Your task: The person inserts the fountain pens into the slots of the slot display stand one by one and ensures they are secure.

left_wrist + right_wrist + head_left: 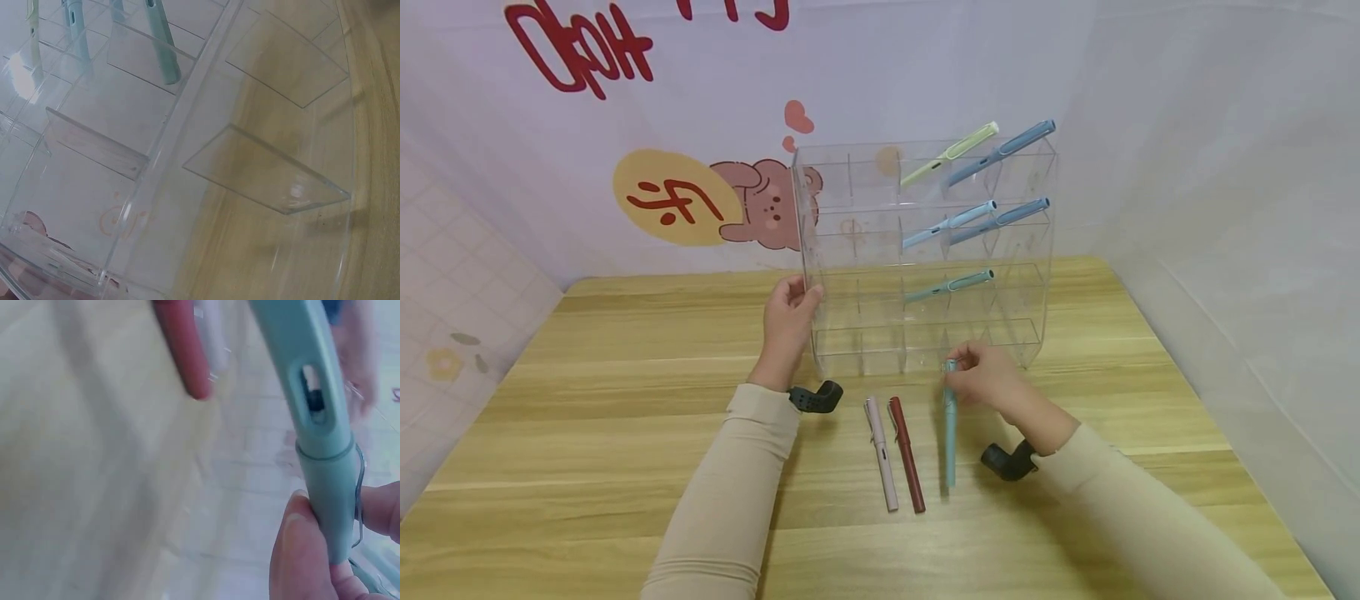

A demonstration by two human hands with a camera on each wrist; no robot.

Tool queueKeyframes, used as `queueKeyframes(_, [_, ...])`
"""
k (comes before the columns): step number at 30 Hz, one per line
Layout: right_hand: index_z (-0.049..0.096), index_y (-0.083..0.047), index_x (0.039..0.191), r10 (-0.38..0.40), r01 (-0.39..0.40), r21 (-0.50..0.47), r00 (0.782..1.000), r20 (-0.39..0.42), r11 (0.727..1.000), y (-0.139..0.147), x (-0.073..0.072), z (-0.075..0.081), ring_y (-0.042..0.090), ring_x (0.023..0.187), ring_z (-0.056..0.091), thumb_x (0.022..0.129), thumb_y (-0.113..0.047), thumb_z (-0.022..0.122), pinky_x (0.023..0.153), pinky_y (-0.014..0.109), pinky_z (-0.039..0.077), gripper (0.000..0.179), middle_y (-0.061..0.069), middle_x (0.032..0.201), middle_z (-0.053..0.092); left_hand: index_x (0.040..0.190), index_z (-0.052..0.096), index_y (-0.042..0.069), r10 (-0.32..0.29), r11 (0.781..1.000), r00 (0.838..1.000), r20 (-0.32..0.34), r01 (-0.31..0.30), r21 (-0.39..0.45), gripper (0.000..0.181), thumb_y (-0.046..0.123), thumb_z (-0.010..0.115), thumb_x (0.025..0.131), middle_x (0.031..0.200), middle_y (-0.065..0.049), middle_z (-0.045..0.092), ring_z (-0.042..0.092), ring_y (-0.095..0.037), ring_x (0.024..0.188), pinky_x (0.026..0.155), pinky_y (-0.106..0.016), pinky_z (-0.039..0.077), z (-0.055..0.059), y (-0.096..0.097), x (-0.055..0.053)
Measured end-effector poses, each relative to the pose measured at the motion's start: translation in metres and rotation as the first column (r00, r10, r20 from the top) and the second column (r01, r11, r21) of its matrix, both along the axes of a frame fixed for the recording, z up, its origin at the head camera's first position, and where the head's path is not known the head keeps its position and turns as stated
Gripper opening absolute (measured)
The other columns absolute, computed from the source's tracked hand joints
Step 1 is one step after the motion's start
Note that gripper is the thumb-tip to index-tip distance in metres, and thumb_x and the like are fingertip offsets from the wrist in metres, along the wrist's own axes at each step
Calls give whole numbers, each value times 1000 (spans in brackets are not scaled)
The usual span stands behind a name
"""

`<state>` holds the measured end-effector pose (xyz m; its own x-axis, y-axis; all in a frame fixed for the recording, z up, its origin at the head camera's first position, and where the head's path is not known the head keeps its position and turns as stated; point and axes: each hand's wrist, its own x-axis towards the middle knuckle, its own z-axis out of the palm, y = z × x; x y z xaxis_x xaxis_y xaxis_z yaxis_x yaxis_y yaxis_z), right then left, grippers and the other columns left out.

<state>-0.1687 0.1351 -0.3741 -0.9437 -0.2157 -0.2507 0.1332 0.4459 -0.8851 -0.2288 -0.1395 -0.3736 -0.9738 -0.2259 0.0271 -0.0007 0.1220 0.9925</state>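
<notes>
one pen pinched by its cap, with a long barrel free to swing

the right hand [988, 379] held a teal pen [951, 442] near its clipped end, thumb and fingertips closed on it, just in front of the lowest row of the clear rack [880, 340]. the left hand [792, 312] gripped the rack's left side, thumb to the front.

the grip itself looked the likeliest trouble: with so little of the pen held, a knock to the barrel could have tipped or turned it. in the right wrist view the metal clip [360, 500] lay close by one digit, and might have snagged there on release. whether the pen's far end touched the counter [625, 433] was hard to tell.

a leftward sweep could have rolled the dark red pen [908, 458] into the pale pink pen [882, 458] beside it.

the rack carried its own risk. only its left side was held, so a shove farther right might have twisted it and rattled the five pens [1011, 150] slanting from its upper rows. its see-through dividers [269, 169] were easy to misjudge, too; a slightly wrong aim could have struck an edge.
</notes>
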Motion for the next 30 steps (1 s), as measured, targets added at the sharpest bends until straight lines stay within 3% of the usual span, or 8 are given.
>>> queueKeyframes(6, [52, 11, 120, -36, 34, -40, 999, -41, 999, 13, -1, 17, 17, 75, 59, 88, -5, 61, 71, 41, 57, 37, 10, 94, 51, 127, 52, 2, -1, 1000, 1000, -9, 1, 11, 37, 20, 58, 96, 124, -14, 55, 54, -23, 116, 98, -39, 43, 0, 1, 0])
queueKeyframes(10, [50, 12, 124, -96, 89, -77, 991, -91, 993, 23, -1, 28, 12, 77, 61, 90, -6, 60, 72, 36, 57, 40, 11, 97, 54, 127, 52, 2, 0, 1000, 1000, 0, 0, 10, 36, 21, 58, 97, 124, -13, 55, 54, -22, 115, 97, -38, 43, 0, 1, -1])
queueKeyframes(19, [50, 3, 121, -275, 243, -205, 950, -149, 948, 42, -5, 53, 3, 76, 63, 92, -10, 62, 71, 26, 56, 34, 5, 99, 53, 128, 51, 2, -8, 1000, 1000, 1, 8, 9, 37, 21, 57, 97, 124, -13, 56, 54, -21, 115, 98, -38, 43, 0, 1, 0])
queueKeyframes(25, [54, -14, 107, -419, 354, -336, 897, -142, 873, 52, -8, 67, 4, 76, 64, 90, -9, 66, 67, 22, 56, 21, 4, 100, 50, 128, 51, 2, -12, 1000, 1000, -8, 12, 11, 37, 21, 57, 97, 124, -13, 55, 54, -22, 115, 97, -39, 43, 0, 1, 0])
queueKeyframes(30, [55, -13, 106, -531, 406, -491, 835, -143, 770, 57, -12, 76, 6, 75, 64, 87, -3, 67, 63, 21, 55, 24, 4, 97, 50, 128, 51, 2, -14, 1000, 1000, -8, 14, 9, 38, 22, 57, 97, 124, -13, 55, 54, -22, 115, 97, -39, 43, -1, 1, 0])
